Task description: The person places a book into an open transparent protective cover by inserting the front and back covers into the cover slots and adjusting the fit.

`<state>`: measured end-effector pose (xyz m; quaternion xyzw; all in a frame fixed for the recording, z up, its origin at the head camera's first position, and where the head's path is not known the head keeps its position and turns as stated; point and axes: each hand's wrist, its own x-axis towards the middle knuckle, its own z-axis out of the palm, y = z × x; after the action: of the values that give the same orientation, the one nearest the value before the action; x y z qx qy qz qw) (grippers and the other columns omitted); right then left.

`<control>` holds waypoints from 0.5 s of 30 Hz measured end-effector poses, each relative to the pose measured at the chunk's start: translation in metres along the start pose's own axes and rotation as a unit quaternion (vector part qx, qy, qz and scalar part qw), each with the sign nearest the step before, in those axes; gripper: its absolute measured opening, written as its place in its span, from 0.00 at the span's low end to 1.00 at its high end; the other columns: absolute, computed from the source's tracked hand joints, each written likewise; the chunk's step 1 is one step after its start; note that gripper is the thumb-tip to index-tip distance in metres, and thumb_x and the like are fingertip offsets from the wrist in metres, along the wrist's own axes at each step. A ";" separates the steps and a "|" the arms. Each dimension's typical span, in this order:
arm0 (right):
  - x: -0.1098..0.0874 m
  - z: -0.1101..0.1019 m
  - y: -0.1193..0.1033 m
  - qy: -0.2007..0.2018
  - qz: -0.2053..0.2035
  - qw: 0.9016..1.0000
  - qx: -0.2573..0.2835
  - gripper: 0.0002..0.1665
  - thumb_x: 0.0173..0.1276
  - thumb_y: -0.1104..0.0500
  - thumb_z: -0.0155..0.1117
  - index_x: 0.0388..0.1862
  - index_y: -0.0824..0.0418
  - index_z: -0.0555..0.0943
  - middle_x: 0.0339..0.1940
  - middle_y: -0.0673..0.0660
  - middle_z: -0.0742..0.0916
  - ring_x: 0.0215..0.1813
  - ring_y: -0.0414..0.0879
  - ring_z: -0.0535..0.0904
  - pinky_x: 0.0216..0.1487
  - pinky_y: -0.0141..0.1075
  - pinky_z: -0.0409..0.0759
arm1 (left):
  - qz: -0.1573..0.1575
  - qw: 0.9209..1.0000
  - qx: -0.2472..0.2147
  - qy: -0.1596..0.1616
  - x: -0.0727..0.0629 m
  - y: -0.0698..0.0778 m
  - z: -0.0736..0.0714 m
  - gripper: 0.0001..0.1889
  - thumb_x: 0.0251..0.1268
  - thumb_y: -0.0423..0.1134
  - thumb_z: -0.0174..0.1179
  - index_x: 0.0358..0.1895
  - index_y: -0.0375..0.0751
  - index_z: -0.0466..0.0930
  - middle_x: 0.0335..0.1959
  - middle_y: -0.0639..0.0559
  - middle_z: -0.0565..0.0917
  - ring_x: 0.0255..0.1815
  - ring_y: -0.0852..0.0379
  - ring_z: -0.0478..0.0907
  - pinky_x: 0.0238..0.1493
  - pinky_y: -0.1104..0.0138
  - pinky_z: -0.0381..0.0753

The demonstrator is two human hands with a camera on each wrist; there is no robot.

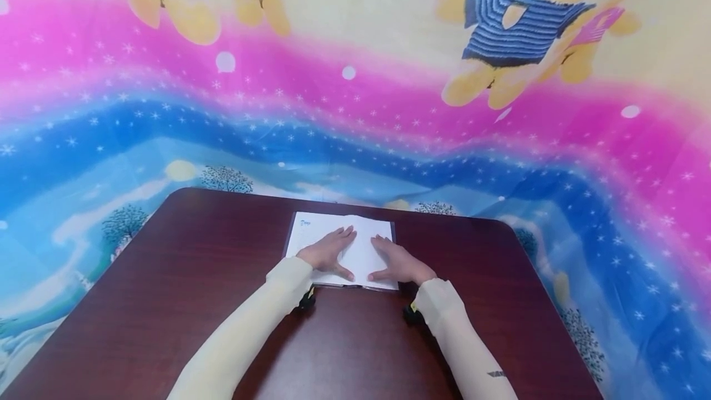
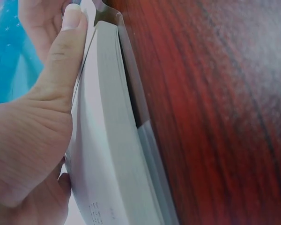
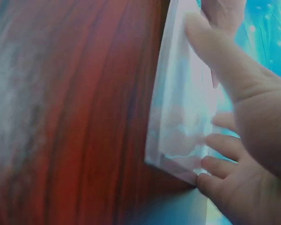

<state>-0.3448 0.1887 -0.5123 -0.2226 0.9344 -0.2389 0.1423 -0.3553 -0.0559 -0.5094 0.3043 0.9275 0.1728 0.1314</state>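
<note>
A book (image 1: 362, 236) lies open on the table, its white pages facing up and a small blue mark near the upper left corner. My left hand (image 1: 329, 250) rests on the left page, fingers extended and thumb spread toward the middle fold. On the right page lies my right hand (image 1: 401, 262), its fingers also extended and its thumb pointing inward. The left wrist view shows the thick page block (image 2: 122, 131) and a clear plastic cover edge (image 2: 147, 136) beneath it. Fingers (image 3: 222, 145) touch the right page in the right wrist view.
The dark red wooden table (image 1: 189, 270) has rounded far corners. A cloth (image 1: 344, 104) printed with bears and snowflakes hangs behind and beside it. Black devices with yellow marks sit under both wrists.
</note>
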 end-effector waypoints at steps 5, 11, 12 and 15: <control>0.002 0.001 0.011 0.093 0.028 0.993 0.073 0.55 0.62 0.47 0.78 0.81 0.62 0.61 0.80 0.62 0.67 0.80 0.60 0.61 0.75 0.56 0.66 | -0.012 1.000 -0.023 -0.012 -0.001 0.000 -0.001 0.62 0.53 0.62 0.74 0.83 0.39 0.45 0.85 0.44 0.43 0.85 0.42 0.39 0.82 0.50 0.46; -0.001 0.002 0.023 0.178 0.044 0.971 0.152 0.44 0.68 0.58 0.73 0.77 0.68 0.64 0.76 0.69 0.69 0.76 0.64 0.67 0.68 0.55 0.74 | -0.011 0.999 -0.044 -0.009 -0.001 -0.001 -0.001 0.63 0.52 0.60 0.75 0.83 0.39 0.44 0.85 0.44 0.42 0.85 0.43 0.38 0.82 0.50 0.44; -0.002 0.001 0.024 0.190 0.048 0.967 0.162 0.43 0.68 0.60 0.72 0.77 0.68 0.64 0.76 0.69 0.69 0.75 0.64 0.68 0.67 0.55 0.75 | -0.009 0.999 -0.045 -0.009 -0.001 -0.002 0.000 0.63 0.52 0.61 0.75 0.83 0.39 0.44 0.85 0.44 0.42 0.85 0.42 0.38 0.82 0.50 0.44; -0.005 -0.001 0.027 0.207 0.081 0.960 0.172 0.42 0.70 0.60 0.70 0.77 0.69 0.64 0.73 0.71 0.71 0.71 0.65 0.71 0.64 0.55 0.78 | -0.006 0.999 -0.050 -0.007 -0.001 -0.004 0.002 0.64 0.52 0.61 0.75 0.83 0.40 0.43 0.85 0.45 0.41 0.85 0.43 0.37 0.82 0.50 0.43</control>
<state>-0.3503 0.2127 -0.5243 -0.0643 0.9032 -0.4243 0.0011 -0.3561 -0.0585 -0.5123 0.2932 0.9185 0.2161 0.1536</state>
